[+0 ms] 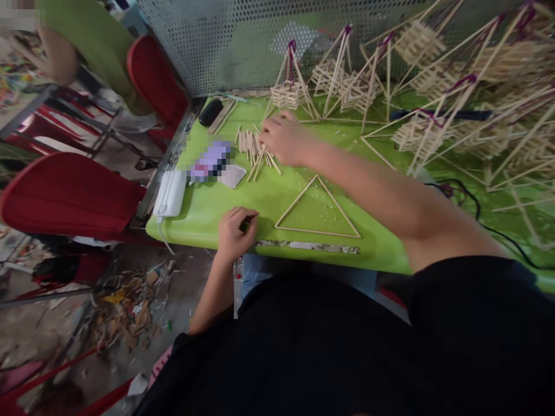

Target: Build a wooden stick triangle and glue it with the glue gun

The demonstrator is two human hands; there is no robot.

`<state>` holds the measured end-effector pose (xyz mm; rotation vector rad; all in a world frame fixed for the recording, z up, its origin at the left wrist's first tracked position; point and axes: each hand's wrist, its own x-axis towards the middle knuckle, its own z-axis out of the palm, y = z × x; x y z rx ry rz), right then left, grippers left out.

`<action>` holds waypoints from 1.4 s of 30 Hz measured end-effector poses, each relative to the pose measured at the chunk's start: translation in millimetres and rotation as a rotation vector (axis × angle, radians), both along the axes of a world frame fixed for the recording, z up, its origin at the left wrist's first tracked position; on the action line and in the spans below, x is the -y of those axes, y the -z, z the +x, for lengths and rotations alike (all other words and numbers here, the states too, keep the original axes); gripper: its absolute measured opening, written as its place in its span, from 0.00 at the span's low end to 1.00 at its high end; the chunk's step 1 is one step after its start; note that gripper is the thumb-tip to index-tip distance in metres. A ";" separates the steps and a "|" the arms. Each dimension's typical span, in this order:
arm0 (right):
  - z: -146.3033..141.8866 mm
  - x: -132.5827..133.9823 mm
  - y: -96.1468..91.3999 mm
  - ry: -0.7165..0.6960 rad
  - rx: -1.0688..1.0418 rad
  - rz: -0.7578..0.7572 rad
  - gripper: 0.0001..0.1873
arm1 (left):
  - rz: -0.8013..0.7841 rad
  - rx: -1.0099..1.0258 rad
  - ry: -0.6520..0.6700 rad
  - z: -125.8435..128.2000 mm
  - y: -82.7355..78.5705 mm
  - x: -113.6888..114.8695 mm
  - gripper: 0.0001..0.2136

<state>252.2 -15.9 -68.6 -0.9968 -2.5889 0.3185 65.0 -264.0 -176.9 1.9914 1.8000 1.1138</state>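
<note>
My right hand [284, 138] reaches across the green table [203, 216] and rests on a pile of short wooden sticks [251, 151], fingers curled down onto them. My left hand [234, 231] sits at the table's near edge with fingers curled in a loose pinch; what it holds is too small to make out. A flat triangle of thin sticks [318, 211] lies between the two hands. A metal ruler [307, 247] lies along the near edge below the triangle.
Several stick pyramids with purple ties [291, 86] crowd the back and right of the table. A white power bank [170, 193], a phone and a black case [210, 111] sit at the left. Red chairs [65, 199] and floor scraps [125, 306] lie left. A black cable [470, 202] runs right.
</note>
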 end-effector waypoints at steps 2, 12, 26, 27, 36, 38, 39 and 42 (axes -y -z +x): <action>26.8 6.6 -3.7 -0.088 0.080 0.031 0.14 | 0.006 -0.015 0.005 0.7 -0.6 0.6 0.07; 237.8 152.2 49.5 0.356 -0.318 -0.471 0.17 | -0.131 -0.107 0.093 2.9 -18.3 -6.0 0.08; 266.7 142.5 62.5 0.329 -0.072 -0.959 0.28 | -0.722 -0.193 0.495 -3.5 -71.0 -57.9 0.17; 264.7 135.0 58.5 0.273 -0.014 -0.963 0.27 | -0.763 -0.257 0.563 -3.0 -79.0 -68.2 0.17; 232.2 86.4 27.3 0.024 0.306 -1.081 0.23 | -0.746 -0.572 0.785 55.4 -115.4 -181.1 0.16; 231.2 86.4 24.6 0.000 0.253 -1.109 0.22 | -0.683 -0.548 0.746 54.6 -110.4 -186.0 0.15; 232.4 87.8 23.3 0.001 0.241 -1.105 0.21 | -0.684 -0.545 0.744 50.2 -107.7 -184.8 0.15; 239.8 94.2 19.8 0.012 0.287 -1.063 0.19 | -0.860 -0.562 0.822 32.0 -103.0 -173.8 0.17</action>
